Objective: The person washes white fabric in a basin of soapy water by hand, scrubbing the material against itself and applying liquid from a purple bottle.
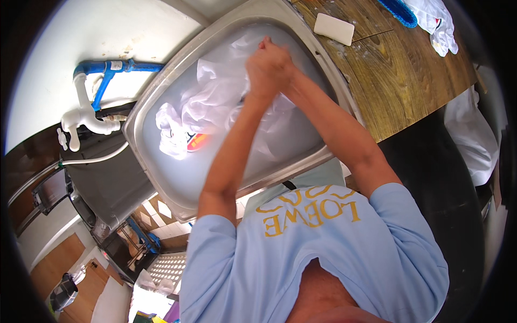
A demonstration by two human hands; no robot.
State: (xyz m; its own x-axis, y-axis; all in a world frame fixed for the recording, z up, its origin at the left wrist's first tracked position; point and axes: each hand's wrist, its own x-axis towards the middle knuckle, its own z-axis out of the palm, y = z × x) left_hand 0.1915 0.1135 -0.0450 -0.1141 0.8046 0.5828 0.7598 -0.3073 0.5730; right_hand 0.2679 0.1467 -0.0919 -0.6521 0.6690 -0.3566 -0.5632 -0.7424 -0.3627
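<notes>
My left hand [260,72] and my right hand [279,60] are closed together over the far part of a grey basin [189,47]. Their fingers are pressed against each other, and anything between them is hidden. Beneath and beside them, a white garment [212,94] lies bunched in cloudy water [177,185]. Part of this thin, wet cloth rises above the surface to the left of my wrists. A red and orange printed patch [198,141] shows near its lower left end.
Right of the basin, a wooden tabletop [398,81] holds a pale soap bar [334,29], a blue brush [399,12] and a white cloth [439,27]. A white tap [86,116] on blue piping [116,66] projects from the left wall. White fabric [471,134] hangs beyond the table.
</notes>
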